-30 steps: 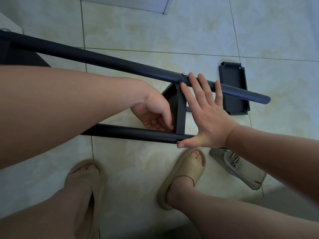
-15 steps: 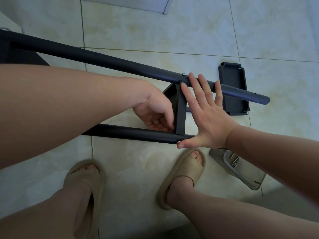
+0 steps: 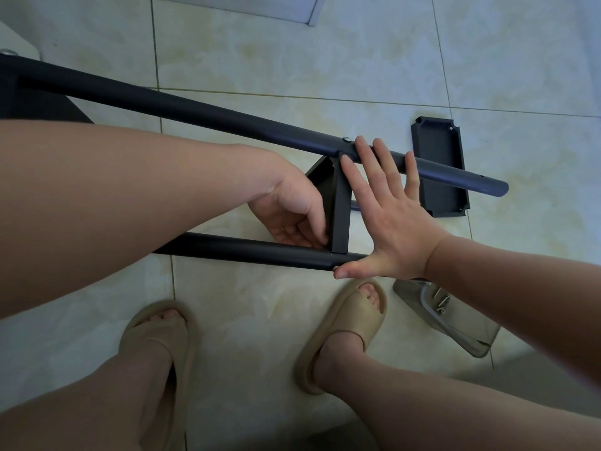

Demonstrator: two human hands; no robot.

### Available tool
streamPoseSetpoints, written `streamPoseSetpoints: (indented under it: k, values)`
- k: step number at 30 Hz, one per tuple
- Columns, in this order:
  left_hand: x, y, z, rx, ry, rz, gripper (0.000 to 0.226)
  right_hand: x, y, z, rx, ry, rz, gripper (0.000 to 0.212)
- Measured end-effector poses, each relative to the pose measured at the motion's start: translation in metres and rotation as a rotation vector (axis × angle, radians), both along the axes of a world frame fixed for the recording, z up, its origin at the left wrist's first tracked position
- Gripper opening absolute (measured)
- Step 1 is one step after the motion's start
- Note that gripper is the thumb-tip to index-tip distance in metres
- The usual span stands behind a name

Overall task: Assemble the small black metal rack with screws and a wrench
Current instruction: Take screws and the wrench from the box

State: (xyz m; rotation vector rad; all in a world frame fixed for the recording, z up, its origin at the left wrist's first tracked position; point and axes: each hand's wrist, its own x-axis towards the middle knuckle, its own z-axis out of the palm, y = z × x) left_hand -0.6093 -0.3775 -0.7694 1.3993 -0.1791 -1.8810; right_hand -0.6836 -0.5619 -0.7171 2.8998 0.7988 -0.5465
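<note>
- Rack frame (image 3: 195, 109) rests on the floor (image 3: 325, 60); right hand (image 3: 387, 216), open and flat, spans both tubes (image 3: 247, 250), seemingly to steady the crosspiece (image 3: 340, 203).
- Left hand (image 3: 292, 209) curls behind the crosspiece; grip hidden.

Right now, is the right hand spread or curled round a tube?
Spread flat: the right hand has straight fingers over the upper tube, thumb at the lower tube.

soft, dim, cool light; a bluish sheen lies on the floor tiles (image 3: 487, 43) at the top right, a dull highlight along the rack tube (image 3: 195, 109). shadows faint. wide-angle bending at the edges.
</note>
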Motion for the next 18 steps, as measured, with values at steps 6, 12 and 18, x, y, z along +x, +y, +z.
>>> streamPoseSetpoints:
  k: [6, 12, 18]
  values:
    - [-0.0029, 0.0002, 0.0006, -0.027, 0.003, 0.029, 0.014, -0.0002, -0.0001, -0.0006, -0.001, -0.003, 0.001, 0.141]
    - [-0.0019, 0.0002, 0.0003, 0.012, -0.044, -0.037, 0.013, -0.0001, -0.0007, -0.0011, 0.004, -0.005, 0.001, 0.141]
    - [0.0009, -0.0002, -0.0008, -0.004, -0.029, -0.018, 0.019, -0.0001, -0.001, -0.0012, 0.011, -0.01, 0.001, 0.142]
